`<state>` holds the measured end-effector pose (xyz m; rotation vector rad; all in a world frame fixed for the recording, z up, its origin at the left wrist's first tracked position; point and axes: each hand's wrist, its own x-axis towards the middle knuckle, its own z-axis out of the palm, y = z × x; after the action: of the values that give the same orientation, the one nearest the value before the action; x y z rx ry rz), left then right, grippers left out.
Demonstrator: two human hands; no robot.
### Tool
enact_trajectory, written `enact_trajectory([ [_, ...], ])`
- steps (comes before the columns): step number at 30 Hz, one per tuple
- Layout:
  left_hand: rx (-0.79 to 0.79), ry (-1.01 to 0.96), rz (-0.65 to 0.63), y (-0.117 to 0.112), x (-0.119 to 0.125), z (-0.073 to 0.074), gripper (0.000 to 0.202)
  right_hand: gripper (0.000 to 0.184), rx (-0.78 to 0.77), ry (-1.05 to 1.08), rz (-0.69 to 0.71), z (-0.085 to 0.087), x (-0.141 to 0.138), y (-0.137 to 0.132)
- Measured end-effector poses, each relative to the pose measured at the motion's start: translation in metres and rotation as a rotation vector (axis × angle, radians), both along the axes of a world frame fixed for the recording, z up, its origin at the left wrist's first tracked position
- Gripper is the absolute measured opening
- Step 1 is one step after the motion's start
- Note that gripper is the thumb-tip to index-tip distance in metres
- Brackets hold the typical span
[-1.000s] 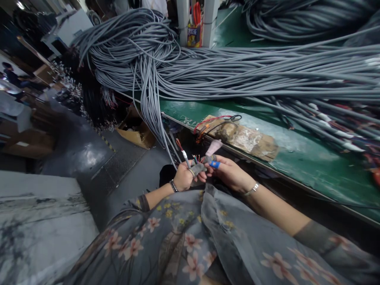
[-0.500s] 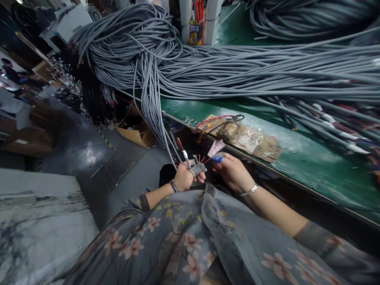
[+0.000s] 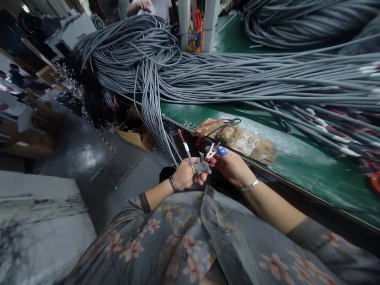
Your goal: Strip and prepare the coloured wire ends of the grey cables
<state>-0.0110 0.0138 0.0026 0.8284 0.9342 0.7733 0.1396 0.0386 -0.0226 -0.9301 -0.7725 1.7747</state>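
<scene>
My left hand (image 3: 184, 175) is closed around a grey cable (image 3: 187, 152), whose stripped end with a white band and copper-coloured strands points up. A grey cover (image 3: 202, 168) wraps its thumb. Thin coloured wires (image 3: 203, 157) fan out above that thumb. Close by on the right, my right hand (image 3: 233, 168), with a blue cover (image 3: 221, 151) on a digit, pinches a small pale pink tool with two prongs (image 3: 211, 152). The prongs are at the coloured wires; whether they grip one is too small to tell.
A thick bundle of grey cables (image 3: 225, 77) lies along the green bench (image 3: 311, 174) and hangs over its edge. A taped cardboard piece (image 3: 246, 142) rests near that edge. Below stands an open carton (image 3: 130, 137). Another person's hand (image 3: 145, 5) shows at the top.
My right hand has brought the pink tool left and down to the coloured wires, and its two prongs now show. My left hand still holds the cable, shifted slightly right.
</scene>
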Motion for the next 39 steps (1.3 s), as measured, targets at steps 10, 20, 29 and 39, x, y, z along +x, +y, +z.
enact_trajectory([
  [10, -0.017, 0.041, -0.005, 0.002, 0.000, -0.012, 0.053, 0.046, -0.151, 0.136, -0.030, -0.002, -0.007, 0.008],
  [20, -0.017, 0.064, 0.005, -0.003, -0.001, -0.012, 0.052, 0.047, -0.127, 0.164, 0.041, 0.000, -0.004, 0.004],
  [29, 0.090, 0.082, 0.129, -0.016, 0.001, -0.004, 0.051, 0.027, -0.138, 0.162, -0.028, 0.002, -0.002, 0.000],
  [39, 0.038, 0.098, 0.237, -0.010, 0.013, -0.002, 0.052, 0.034, -0.165, 0.182, 0.013, 0.000, -0.005, 0.004],
])
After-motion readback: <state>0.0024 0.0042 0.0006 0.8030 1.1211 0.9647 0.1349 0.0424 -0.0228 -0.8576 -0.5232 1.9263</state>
